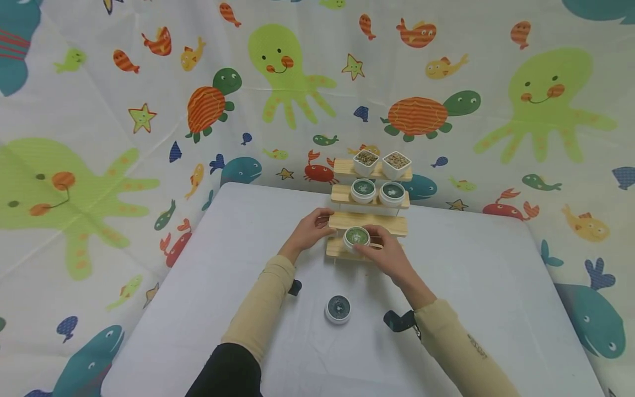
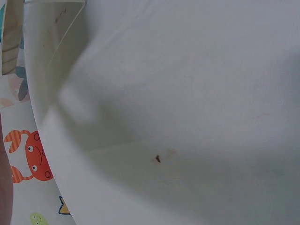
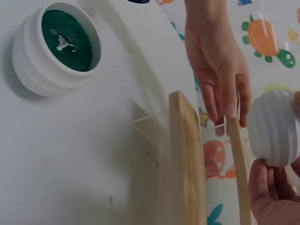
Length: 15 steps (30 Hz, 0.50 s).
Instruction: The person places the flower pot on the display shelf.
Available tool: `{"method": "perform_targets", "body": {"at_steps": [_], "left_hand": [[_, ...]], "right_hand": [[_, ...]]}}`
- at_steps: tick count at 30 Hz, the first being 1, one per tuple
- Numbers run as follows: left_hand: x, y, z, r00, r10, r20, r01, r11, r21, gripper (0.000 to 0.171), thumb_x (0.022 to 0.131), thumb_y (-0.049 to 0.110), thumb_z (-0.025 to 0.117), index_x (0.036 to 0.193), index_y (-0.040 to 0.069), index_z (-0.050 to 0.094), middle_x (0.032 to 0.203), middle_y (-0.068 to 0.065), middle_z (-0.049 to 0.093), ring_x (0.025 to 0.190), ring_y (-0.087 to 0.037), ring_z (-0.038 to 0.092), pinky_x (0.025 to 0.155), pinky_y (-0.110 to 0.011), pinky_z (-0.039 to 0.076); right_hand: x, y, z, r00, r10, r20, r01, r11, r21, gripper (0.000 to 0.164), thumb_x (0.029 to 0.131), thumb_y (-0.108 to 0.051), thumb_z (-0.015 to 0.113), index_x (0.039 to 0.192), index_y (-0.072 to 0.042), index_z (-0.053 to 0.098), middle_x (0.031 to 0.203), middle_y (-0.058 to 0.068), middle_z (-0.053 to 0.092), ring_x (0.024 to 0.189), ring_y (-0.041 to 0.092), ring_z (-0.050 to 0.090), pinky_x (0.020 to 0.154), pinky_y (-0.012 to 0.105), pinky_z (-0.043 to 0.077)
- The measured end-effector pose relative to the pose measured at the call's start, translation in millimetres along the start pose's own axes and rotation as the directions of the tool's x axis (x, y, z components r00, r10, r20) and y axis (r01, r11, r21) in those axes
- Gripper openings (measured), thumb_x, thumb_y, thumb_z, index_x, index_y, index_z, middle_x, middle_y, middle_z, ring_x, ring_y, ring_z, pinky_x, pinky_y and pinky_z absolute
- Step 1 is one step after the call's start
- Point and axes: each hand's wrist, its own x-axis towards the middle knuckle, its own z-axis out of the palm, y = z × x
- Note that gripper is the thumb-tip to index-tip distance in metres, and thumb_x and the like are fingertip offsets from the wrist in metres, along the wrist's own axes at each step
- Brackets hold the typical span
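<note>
A tiered stand (image 1: pixel 368 221) with wooden boards and clear supports stands toward the back of the table. My left hand (image 1: pixel 308 229) is at its left side; in the right wrist view its thumb and fingers pinch the end of a board (image 3: pixel 240 173). My right hand (image 1: pixel 389 253) grips a white ribbed pot (image 1: pixel 357 237) with a green filling, over the lower boards. That pot (image 3: pixel 274 129) appears tilted in the right wrist view. Another white pot (image 1: pixel 338 309) with a dark green filling sits on the table in front of the stand.
The top board carries two square white bowls (image 1: pixel 366 161) of small grains. Two more green-filled pots (image 1: pixel 363 190) sit on the board below. A white cloth (image 1: pixel 476 264) covers the table, and a sea-animal curtain (image 1: pixel 297 138) hangs behind it.
</note>
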Motion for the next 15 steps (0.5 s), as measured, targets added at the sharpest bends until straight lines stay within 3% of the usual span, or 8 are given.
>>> {"method": "perform_targets", "body": {"at_steps": [15], "left_hand": [[-0.4,-0.9,-1.4,1.000,0.010,0.012,-0.010,1.000,0.000,0.053,0.089,0.014,0.073,0.135,0.004,0.050,0.140,-0.013,0.051,0.129,-0.024,0.051,0.107,-0.025,0.045]], "right_hand": [[19.3,-9.5,-6.8,0.998,0.027,-0.056,-0.025,0.999,0.045,0.060,0.088,-0.028,0.074,0.137,-0.005,0.050,0.133,0.012,0.052,0.123,0.028,0.049,0.108,0.041,0.045]]}}
